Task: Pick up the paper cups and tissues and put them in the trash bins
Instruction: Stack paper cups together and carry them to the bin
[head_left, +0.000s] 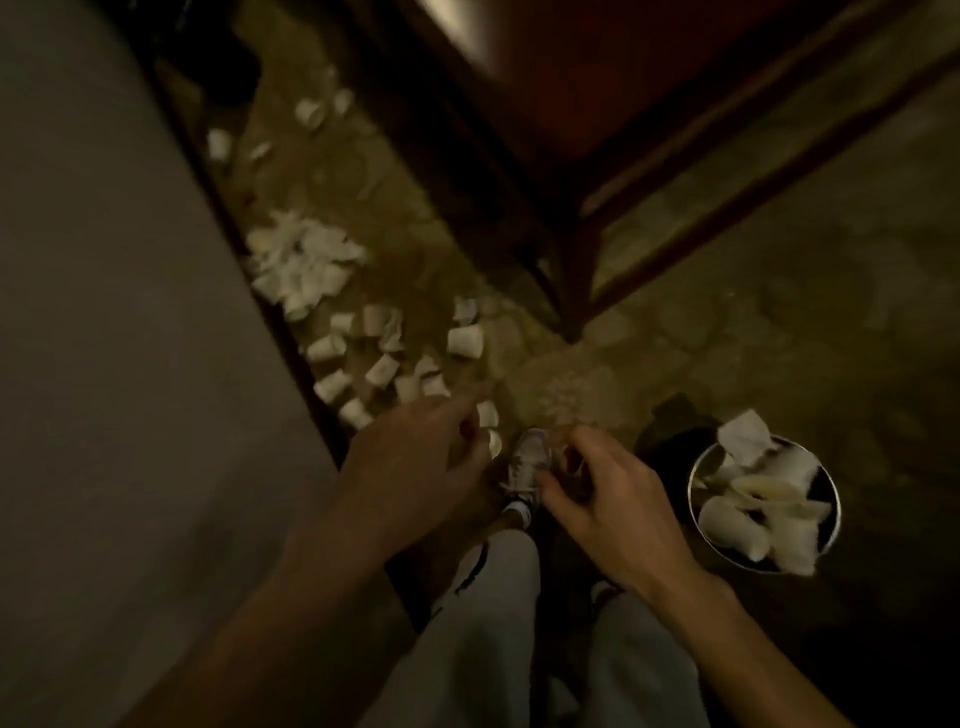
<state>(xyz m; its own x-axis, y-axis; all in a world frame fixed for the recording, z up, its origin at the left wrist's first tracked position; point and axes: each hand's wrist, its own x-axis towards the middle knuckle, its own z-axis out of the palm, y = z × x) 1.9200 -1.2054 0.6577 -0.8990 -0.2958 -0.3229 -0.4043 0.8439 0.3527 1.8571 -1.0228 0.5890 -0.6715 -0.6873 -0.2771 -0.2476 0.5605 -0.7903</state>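
Two hands hang low in the frame. The left hand (410, 457) reaches for the nearest cups (488, 414), fingertips at them; blur hides any grip. The right hand (608, 499) is loosely curled and seemingly empty. At lower right the bin (692, 493), likely kept close for short drops, is heaped with cups and tissues. More cups trail up the floor (545, 384) toward a tissue pile (306, 260).

left hand (410, 457) fingers (470, 410) blurred, far paper cups (311, 111) smeared, furniture (545, 104) cropped
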